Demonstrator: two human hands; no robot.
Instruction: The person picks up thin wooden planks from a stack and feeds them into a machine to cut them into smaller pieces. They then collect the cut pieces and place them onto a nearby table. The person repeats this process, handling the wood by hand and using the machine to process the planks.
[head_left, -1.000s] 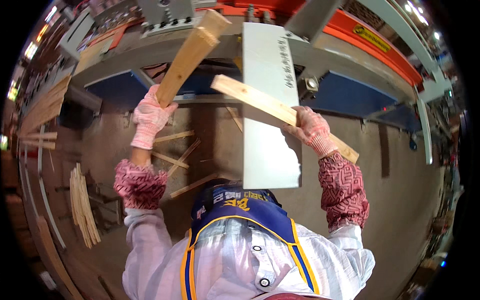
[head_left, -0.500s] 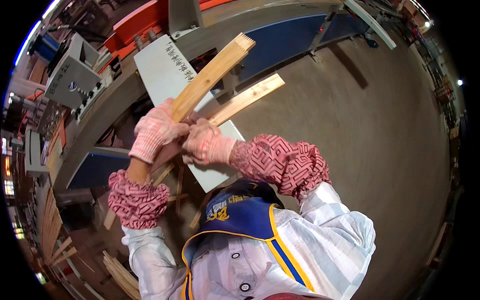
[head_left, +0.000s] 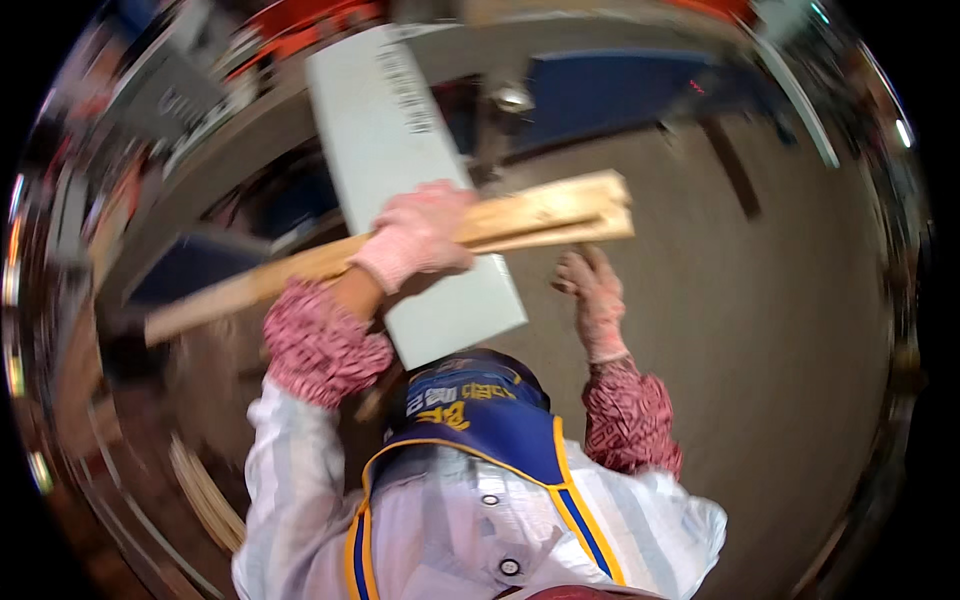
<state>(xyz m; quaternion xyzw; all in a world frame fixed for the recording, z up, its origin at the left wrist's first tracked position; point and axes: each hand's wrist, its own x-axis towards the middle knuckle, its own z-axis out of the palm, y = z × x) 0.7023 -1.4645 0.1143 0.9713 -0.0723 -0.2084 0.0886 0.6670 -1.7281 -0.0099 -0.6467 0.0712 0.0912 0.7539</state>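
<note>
1. The left hand [head_left: 420,230] was closed around the wooden strips [head_left: 545,208], hiding their middle; how its fingertips met the wood could not be made out.
2. The right hand [head_left: 595,300] was free of the strips, its fingers parted and loosely bent, just below their right end; blur hid whether a fingertip touched the wood.
3. The strips lay slantwise across the view, in front of the white panel [head_left: 370,120], whose dark markings were smeared. The rim cut off the machinery at the upper left, where the grey box [head_left: 165,95] was blurred.
4. At least two strips showed at the right end; overlap and the hand prevented a surer count. There were two gloved hands, two sleeve covers [head_left: 630,420], one white panel and two shirt buttons [head_left: 510,567]. The thin pieces in the bundle [head_left: 205,495] at lower left could not be counted.
5. The strips were pale, straight-edged, grained wood. The panel was long, flat and smooth. The gloves looked knitted and pink; the gathered covers bore a dark pattern. The blue apron [head_left: 490,430] had yellow edging, over a pale striped shirt [head_left: 300,470].
</note>
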